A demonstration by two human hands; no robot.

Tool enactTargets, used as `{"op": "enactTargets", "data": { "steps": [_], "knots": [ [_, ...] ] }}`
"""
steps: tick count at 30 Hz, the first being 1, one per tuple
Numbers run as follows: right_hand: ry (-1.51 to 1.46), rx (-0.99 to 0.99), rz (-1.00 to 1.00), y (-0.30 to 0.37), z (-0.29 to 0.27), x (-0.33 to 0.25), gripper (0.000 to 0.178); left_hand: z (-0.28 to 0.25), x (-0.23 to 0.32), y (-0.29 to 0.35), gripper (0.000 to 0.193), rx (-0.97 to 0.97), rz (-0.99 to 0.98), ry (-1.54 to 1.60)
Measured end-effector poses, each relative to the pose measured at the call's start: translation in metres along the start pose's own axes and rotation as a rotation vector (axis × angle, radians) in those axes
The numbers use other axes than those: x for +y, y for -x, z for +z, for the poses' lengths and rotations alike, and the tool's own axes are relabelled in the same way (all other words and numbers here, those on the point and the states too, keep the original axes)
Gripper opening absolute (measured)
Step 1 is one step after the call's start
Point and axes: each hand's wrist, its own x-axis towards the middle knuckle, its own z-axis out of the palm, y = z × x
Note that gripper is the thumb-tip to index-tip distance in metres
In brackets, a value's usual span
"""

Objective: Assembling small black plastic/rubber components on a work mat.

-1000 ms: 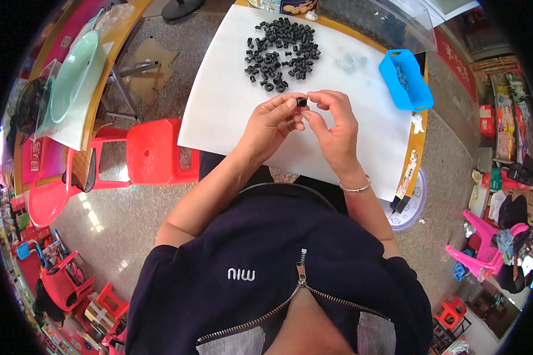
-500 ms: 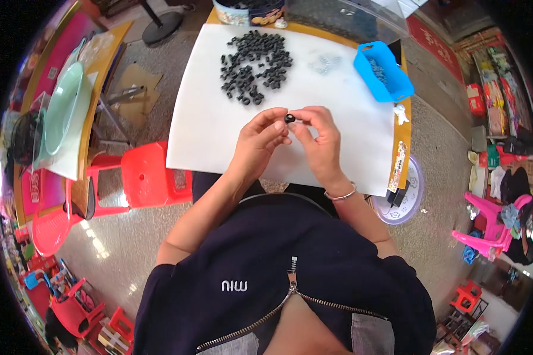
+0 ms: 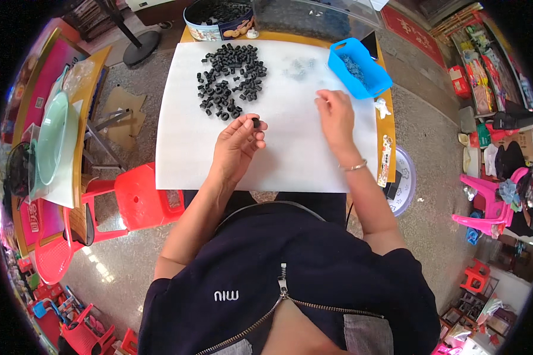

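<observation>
My left hand (image 3: 234, 148) pinches a small black ring-shaped part (image 3: 256, 122) between thumb and fingers, above the near half of the white tabletop sheet (image 3: 189, 160). To its upper left lies a loose heap of similar black parts (image 3: 234, 59). My right hand (image 3: 337, 121) is raised over the right side of the sheet, fingers bent and slightly apart, with nothing visible in them. Just beyond it is a scatter of tiny clear pieces (image 3: 301, 69). A blue plastic basket (image 3: 370, 83) holding more tiny pieces stands beyond the right hand.
A round printed tin (image 3: 210, 32) with black parts and a clear plastic bin (image 3: 308, 21) stand along the far edge. Crumpled white tissue (image 3: 382, 107) lies on the right edge. A red stool (image 3: 141, 195) stands left of the table; a pale basin (image 3: 404, 189) sits at right.
My hands have moved apart. The left keeps the black part and has shifted left; the right has let go and moved away toward the clear pieces. The view has shifted slightly.
</observation>
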Motion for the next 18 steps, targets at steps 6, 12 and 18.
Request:
{"op": "enactTargets", "data": {
  "steps": [6,12,18],
  "knots": [
    [0.172,0.079,-0.041,-0.031,0.018,0.034,0.015,-0.003,-0.008,-0.012,0.019,-0.081,-0.053,0.009],
    [0.031,0.071,0.095,-0.033,0.023,0.036,0.013,-0.009,-0.01,-0.01,0.019,-0.146,-0.068,0.035],
    [-0.456,-0.151,0.328,-0.024,0.006,0.004,0.015,-0.011,-0.01,-0.008,0.022,-0.116,-0.095,0.001]
  ]
}}
